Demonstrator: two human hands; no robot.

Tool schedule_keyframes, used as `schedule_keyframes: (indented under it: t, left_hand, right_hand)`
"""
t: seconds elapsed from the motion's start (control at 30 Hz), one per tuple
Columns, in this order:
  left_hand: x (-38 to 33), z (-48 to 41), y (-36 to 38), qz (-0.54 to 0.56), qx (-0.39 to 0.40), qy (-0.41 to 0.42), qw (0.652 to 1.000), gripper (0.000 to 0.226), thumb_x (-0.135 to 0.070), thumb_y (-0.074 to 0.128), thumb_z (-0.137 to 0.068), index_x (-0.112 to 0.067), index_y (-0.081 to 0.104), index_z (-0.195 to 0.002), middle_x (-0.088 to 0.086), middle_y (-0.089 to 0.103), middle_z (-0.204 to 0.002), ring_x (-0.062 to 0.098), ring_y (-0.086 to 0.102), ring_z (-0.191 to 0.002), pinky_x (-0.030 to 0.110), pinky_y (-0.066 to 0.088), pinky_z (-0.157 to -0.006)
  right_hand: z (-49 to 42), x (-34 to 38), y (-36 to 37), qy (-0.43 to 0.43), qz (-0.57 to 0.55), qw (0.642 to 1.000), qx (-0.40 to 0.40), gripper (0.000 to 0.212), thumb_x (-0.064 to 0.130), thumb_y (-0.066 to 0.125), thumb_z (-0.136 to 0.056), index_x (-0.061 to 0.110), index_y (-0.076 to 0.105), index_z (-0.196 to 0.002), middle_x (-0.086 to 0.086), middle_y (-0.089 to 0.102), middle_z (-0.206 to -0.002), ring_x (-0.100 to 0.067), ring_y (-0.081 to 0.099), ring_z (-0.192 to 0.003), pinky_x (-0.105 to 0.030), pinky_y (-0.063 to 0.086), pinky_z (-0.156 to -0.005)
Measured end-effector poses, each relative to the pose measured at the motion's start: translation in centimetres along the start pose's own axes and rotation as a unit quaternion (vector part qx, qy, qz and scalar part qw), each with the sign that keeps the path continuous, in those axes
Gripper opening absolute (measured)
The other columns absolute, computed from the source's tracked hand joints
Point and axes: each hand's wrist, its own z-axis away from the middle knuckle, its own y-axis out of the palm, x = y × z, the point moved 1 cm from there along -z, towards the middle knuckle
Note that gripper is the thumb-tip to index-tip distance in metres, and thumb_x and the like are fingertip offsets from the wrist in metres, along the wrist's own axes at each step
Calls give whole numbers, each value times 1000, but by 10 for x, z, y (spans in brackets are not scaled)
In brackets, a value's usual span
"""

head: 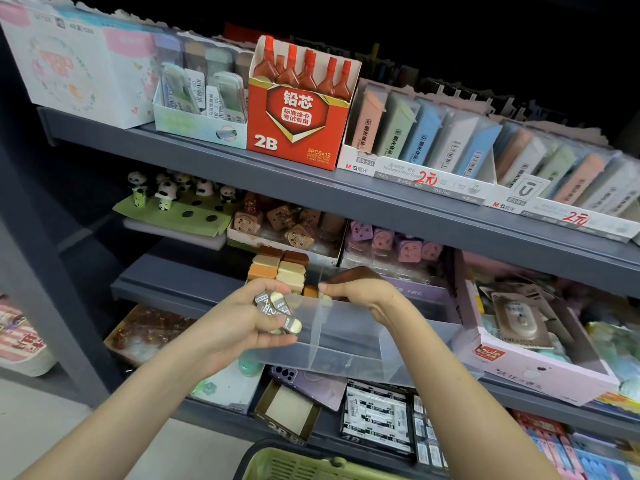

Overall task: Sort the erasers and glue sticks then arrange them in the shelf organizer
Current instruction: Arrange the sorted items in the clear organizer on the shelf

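Note:
My left hand (249,317) holds a clutch of small cream erasers in grey sleeves (277,311) over the left end of a clear plastic shelf organizer (398,344). The organizer has a thin divider and sits on the middle shelf. My right hand (356,291) reaches into its back edge with fingers curled, pinching at something small I cannot make out. Behind the organizer, stacked brown, tan and cream block erasers (282,268) sit in rows, one orange block (310,291) just inside the bin.
The upper shelf carries a red 2B lead box (298,123) and pastel lead cases (433,140). Toast-shaped erasers (287,226), purple ones (398,244) and panda figures (166,192) sit behind. A pink box (540,362) flanks the organizer. Boxes of 4B erasers (377,420) lie below; a green basket (304,465) at bottom.

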Motion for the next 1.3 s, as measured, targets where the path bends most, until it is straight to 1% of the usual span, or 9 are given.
schedule_keyframes:
  t: [0.1, 0.2, 0.27, 0.33, 0.4, 0.57, 0.8, 1.2, 1.3]
  left_hand:
    - [2, -2, -2, 1, -2, 0, 1000, 42, 22, 50, -83, -11, 64, -106, 28, 56, -118, 36, 67, -98, 35, 58, -66]
    - [3, -2, -3, 0, 0, 2, 1000, 43, 21, 51, -83, -13, 65, -105, 27, 56, -118, 35, 68, -97, 35, 58, -67]
    - [3, -2, -3, 1, 0, 2, 1000, 44, 22, 51, -83, -13, 65, -105, 26, 56, -117, 34, 68, -96, 35, 58, -67]
    - [3, -2, -3, 0, 0, 2, 1000, 44, 22, 51, -83, -13, 65, -106, 26, 57, -117, 34, 68, -95, 35, 58, -67]
    - [3, -2, -2, -3, -1, 2, 1000, 44, 21, 51, -83, -13, 64, -107, 25, 57, -117, 34, 68, -95, 35, 58, -67]
    - [2, 0, -1, -2, -4, 7, 1000, 43, 21, 52, -83, -13, 64, -108, 24, 57, -117, 33, 68, -96, 34, 58, -67]
    - [2, 0, 2, 17, -27, 27, 999, 36, 14, 58, -83, -11, 63, -108, 22, 57, -114, 30, 70, -89, 32, 58, -67]
    - [2, -3, 9, 34, -55, 48, 997, 28, 8, 62, -83, -9, 64, -104, 18, 56, -110, 29, 71, -83, 30, 58, -65]
    - [2, -3, 11, 44, -55, 49, 996, 27, 7, 63, -81, -9, 64, -103, 19, 59, -109, 31, 71, -85, 30, 57, -64]
  right_hand:
    - [-2, 2, -3, -1, -3, 1000, 11, 21, 26, 78, -76, 12, 72, -90, 0, 69, -82, -12, 62, -78, -20, 49, -76]
    - [-2, 7, -4, 5, -20, 1000, 7, 5, 15, 71, -82, 13, 68, -79, 1, 64, -67, 0, 58, -48, -9, 38, -40]
    - [-2, 10, -6, 15, -31, 999, -1, 8, 9, 63, -86, 9, 65, -79, -3, 63, -65, 2, 54, -38, -8, 32, -33]
    - [-1, 12, -8, 11, -3, 1000, -15, 8, 5, 61, -85, 0, 67, -85, -8, 65, -69, -4, 58, -46, -11, 42, -41]
    - [-1, 11, -10, -31, 52, 997, -45, 11, 1, 63, -79, -2, 71, -86, -8, 66, -75, -13, 60, -62, -21, 52, -63]
    - [5, 3, -14, -105, 59, 990, -73, 21, 2, 71, -77, 22, 65, -80, -3, 69, -93, -24, 66, -94, -40, 52, -91]
    - [12, -8, -2, -131, -12, 991, -37, 22, 1, 70, -81, 16, 63, -95, -3, 69, -88, -20, 66, -89, -31, 52, -89]
    - [20, -8, -2, -142, 39, 989, -27, 29, -3, 49, -89, 19, 66, -96, 0, 68, -99, -18, 63, -99, -26, 49, -90]
    - [29, -3, -5, -160, 50, 984, -59, 25, 3, 50, -91, 16, 67, -105, 4, 68, -102, -6, 61, -91, -5, 44, -75]
